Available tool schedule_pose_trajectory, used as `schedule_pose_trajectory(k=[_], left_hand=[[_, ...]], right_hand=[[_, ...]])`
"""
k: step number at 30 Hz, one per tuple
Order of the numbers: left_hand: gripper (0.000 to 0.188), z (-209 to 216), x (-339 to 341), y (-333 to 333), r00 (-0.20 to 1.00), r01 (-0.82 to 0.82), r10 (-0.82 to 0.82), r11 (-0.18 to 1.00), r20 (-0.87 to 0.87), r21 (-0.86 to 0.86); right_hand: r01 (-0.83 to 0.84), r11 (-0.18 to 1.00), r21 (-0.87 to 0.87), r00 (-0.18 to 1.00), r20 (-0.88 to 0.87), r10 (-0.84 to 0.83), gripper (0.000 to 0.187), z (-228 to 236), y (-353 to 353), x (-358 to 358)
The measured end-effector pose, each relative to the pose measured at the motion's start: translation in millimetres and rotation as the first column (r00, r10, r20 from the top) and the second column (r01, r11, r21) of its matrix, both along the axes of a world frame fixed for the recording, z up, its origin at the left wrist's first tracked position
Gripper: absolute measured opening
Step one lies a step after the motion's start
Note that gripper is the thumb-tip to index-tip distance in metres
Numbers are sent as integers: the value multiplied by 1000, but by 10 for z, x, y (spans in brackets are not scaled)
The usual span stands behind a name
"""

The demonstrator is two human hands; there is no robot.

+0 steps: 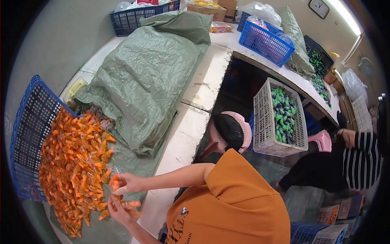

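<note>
My right hand (pixel 126 182), the upper one, is closed around a small orange plastic bottle (pixel 115 185) with clear parts. White covering shows on one of its fingers. Just below, my left hand (pixel 118 209) has its fingers curled round more small bottles (pixel 131 204), whose orange and clear ends stick out toward my body. The two hands are nearly touching. Beside them a large heap of similar orange bottles (pixel 77 162) spreads over a green woven sheet (pixel 134 162) on the table. A blue basket (pixel 30 134) lies tipped behind the heap.
A bulky green woven sack (pixel 146 73) covers the table past the heap. Right of the table stand a pink stool (pixel 241 126) and a white crate (pixel 280 150) of green and dark pieces. Another person in a striped sleeve (pixel 365 142) bends nearby. Blue baskets (pixel 266 42) line the far bench.
</note>
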State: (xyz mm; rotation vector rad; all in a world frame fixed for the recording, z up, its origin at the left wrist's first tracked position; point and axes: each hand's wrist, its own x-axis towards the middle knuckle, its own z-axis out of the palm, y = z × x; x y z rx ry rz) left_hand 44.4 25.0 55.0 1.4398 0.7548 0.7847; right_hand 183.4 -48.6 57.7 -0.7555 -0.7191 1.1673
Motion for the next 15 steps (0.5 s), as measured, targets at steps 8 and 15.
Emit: schedule_pose_trajectory(k=[8, 15], left_hand=[[63, -75, -1608, 1207, 212, 976, -548, 169, 809, -141], [48, -277, -1997, 1336, -247, 846, -34, -496, 968, 198]], right_hand=[[476, 879, 11, -3, 1000, -11, 65, -271, 220, 526], [404, 904, 140, -171, 982, -76, 57, -1058, 450, 590]])
